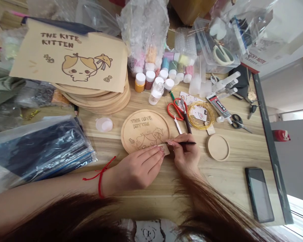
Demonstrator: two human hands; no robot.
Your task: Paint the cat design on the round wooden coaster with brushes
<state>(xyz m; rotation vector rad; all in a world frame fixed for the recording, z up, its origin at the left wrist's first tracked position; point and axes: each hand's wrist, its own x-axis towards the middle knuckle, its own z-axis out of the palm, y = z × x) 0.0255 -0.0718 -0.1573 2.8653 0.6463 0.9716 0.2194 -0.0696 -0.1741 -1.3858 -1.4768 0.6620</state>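
A round wooden plaque (141,129) engraved "THE KITE KITTEN" with a kitten drawing lies on the wooden table (242,158). My left hand (138,168), with a red string on its wrist, lies over the plaque's lower edge, its fingers together and pressing down a small wooden piece (166,149). My right hand (185,154) pinches a thin dark brush (183,143), whose tip points left at that small piece beside the plaque's right rim.
A small wooden disc (217,147) lies right of my hands, a phone (259,194) nearer the edge. Behind are red scissors (175,109), gold wire (201,115), a glue tube (219,106), several paint bottles (154,79), a painted sample board (70,57) on stacked discs, and a dark plastic bag (40,148).
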